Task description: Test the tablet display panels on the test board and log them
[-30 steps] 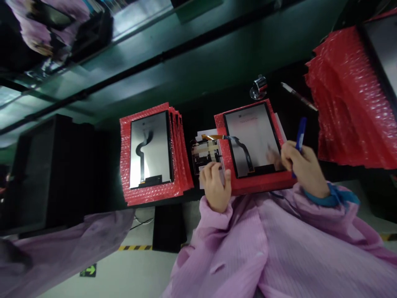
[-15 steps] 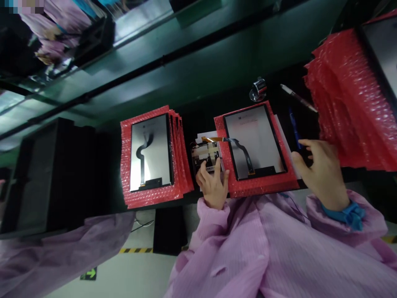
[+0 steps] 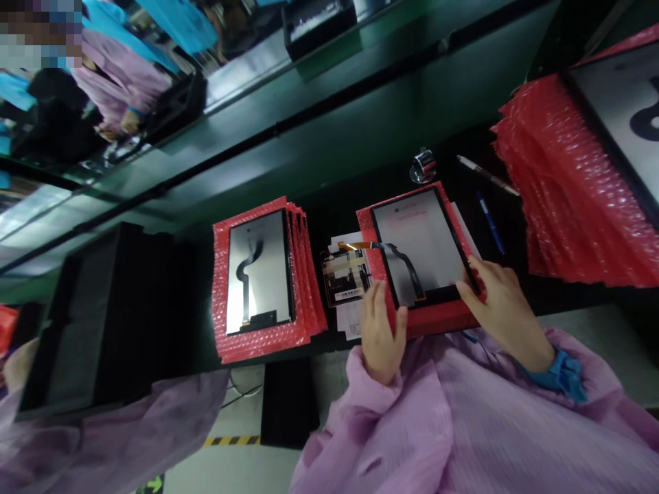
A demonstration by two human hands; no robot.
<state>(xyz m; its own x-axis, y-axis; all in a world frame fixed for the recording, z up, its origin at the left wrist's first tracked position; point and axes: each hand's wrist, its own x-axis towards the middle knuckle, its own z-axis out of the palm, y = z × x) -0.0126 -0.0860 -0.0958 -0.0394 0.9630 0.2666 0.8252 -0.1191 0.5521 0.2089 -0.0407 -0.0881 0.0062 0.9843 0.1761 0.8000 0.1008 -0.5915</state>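
Observation:
A display panel (image 3: pixel 417 233) with a silvery back lies on red bubble wrap (image 3: pixel 437 318) in front of me. Its dark flex cable (image 3: pixel 406 259) runs left to an orange end over a small circuit assembly (image 3: pixel 346 274). My left hand (image 3: pixel 382 336) is at the lower left of the panel, fingers spread, over the wrap's edge. At the panel's lower right corner is my right hand (image 3: pixel 503 309), thumb and fingers apart around the edge. Whether either hand presses on the panel is unclear.
Left stands a stack of red bubble wrap (image 3: pixel 309 288) with another panel (image 3: pixel 260 271) on top. A shiny metal piece (image 3: pixel 423 165), a white pen (image 3: pixel 487 174) and a blue pen (image 3: pixel 491 221) lie beyond. More wrap (image 3: pixel 571 185) is right, black trays (image 3: pixel 97 322) far left.
My left hand has left the circuit assembly and moved right to the panel's lower left. My right hand has come left from beside the blue pen to the panel's right corner.

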